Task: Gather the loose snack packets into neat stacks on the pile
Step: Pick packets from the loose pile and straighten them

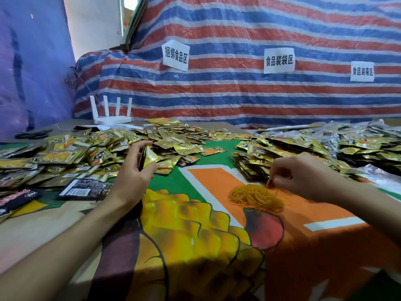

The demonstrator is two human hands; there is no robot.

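Few shiny gold packets (pixel 149 157) (on edge, long side up) | left hand (pixel 132 168) fingers curl round them | right hand (pixel 303 177) pinches rubber band (pixel 269 184)

the snack packets (pixel 71 148) are shiny gold with an orange-yellow picture. the black packets (pixel 84 189) carry white print. the rubber bands (pixel 256 197) are orange-yellow. the cloth (pixel 208 185) on the counter is printed in flat green and orange, with a white bar, a yellow cartoon shape outlined in black and a red patch. the tarp (pixel 238 94) is striped red, blue and white. its paper signs (pixel 175 55) are white with black characters. the router (pixel 111 118) is white.
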